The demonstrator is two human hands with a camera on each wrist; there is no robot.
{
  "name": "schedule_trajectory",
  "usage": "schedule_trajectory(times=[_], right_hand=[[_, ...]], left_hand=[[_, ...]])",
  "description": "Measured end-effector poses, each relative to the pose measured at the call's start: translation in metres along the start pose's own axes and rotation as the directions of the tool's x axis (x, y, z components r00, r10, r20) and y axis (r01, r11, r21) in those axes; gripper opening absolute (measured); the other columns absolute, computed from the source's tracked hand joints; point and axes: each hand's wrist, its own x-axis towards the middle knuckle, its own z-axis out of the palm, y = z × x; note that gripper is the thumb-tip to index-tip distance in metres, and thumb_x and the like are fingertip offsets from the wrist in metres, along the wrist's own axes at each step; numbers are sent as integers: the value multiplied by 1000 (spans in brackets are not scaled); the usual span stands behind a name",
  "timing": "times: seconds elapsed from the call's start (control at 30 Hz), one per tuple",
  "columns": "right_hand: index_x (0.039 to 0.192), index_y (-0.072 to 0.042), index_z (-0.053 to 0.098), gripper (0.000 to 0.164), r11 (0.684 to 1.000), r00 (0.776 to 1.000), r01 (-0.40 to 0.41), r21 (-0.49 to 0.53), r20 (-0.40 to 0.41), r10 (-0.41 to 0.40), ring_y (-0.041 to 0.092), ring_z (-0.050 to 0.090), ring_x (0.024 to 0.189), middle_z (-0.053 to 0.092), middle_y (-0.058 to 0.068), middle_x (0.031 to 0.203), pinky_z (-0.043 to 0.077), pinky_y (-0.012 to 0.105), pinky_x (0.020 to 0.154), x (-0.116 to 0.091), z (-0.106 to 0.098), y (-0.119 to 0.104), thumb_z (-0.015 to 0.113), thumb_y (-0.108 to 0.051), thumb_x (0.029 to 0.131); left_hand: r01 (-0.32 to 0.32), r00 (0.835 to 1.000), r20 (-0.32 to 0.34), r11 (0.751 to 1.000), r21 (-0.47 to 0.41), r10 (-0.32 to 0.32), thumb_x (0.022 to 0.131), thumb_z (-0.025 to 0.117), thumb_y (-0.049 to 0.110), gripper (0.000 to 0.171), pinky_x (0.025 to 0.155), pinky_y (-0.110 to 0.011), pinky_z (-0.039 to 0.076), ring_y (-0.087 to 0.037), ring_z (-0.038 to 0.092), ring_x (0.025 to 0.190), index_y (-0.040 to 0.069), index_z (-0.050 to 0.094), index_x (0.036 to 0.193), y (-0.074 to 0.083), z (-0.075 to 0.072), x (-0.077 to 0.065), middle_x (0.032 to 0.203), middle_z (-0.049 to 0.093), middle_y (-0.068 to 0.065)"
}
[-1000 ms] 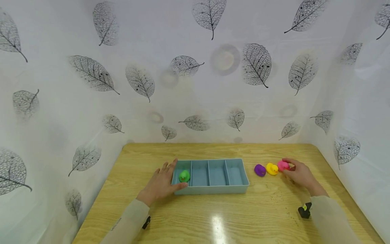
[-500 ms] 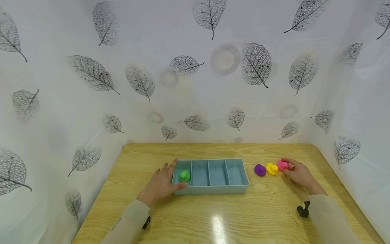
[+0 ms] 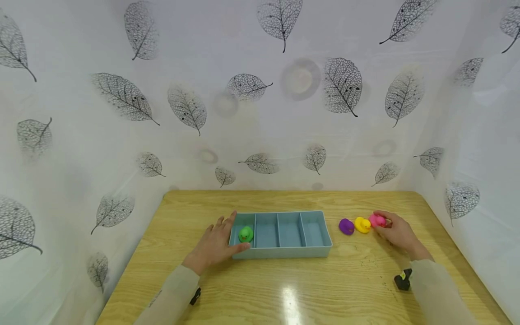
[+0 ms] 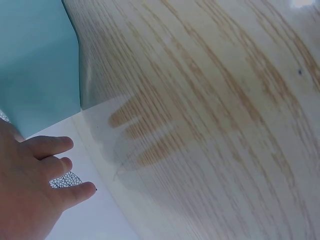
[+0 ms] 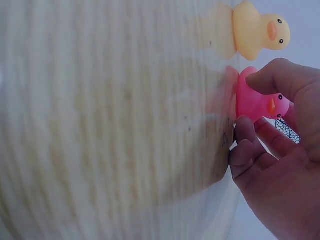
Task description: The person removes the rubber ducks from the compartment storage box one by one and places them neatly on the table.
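My right hand point(image 3: 396, 231) holds a pink rubber duck point(image 3: 376, 220) at the right of the table. In the right wrist view the thumb lies on the side of the pink duck point(image 5: 252, 102), with fingers curled around behind and below it. A yellow rubber duck point(image 3: 362, 225) sits right beside it, then a purple one point(image 3: 346, 226). My left hand point(image 3: 215, 241) rests at the left end of a blue-grey divided tray point(image 3: 280, 253), fingers spread and thumb over the front rim. A green rubber duck point(image 3: 245, 234) sits in the tray's leftmost compartment.
The tray's other compartments show bare floors. A wooden table point(image 3: 260, 293) carries everything, with a leaf-patterned white curtain point(image 3: 260, 122) around its back and sides. A black wrist device point(image 3: 403, 280) sits by the right sleeve.
My right hand has shifted very slightly left, the pink duck moving a touch with it toward the yellow one. My left hand, the tray and the green duck stay put.
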Motion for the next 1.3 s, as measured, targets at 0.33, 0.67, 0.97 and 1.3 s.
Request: schedule_trajectory(times=[0.33,0.67,0.97,1.3], right_hand=[[153,6,45,66,999,1000,-13,44,12,13,10,53,65,63,32,121,49,26,54,-3,-2,-3,73,-21,99],[152,1,50,58,999,985,33,2,-170,-32,22,56,89,52,33,143,47,29,61,-6,-15,-28,64,-30,105],[146,-1,59,47,979,945,202,13,-264,-191,-12,46,90,58,28,140,46,18,68,-7,-17,-80,68,-22,104],[144,-6,62,47,939,915,344,25,-234,-329,15,55,98,65,18,134,47,23,70,-4,9,-132,73,-16,100]], left_hand=[[1,1000,-4,1000,5,-1,92,56,80,115,124,-71,27,-48,27,159,11,7,171,2,-2,-1,172,31,-19],[9,1000,-8,1000,1,-9,92,55,81,116,124,-71,26,-47,26,159,12,8,171,3,-1,-1,171,32,-20],[6,1000,-15,1000,0,-6,92,57,80,115,124,-71,26,-47,28,158,12,9,171,3,-1,-1,170,35,-21],[3,1000,-12,1000,10,-3,93,57,79,115,124,-71,26,-47,28,158,11,9,171,3,-2,-1,169,36,-21]])
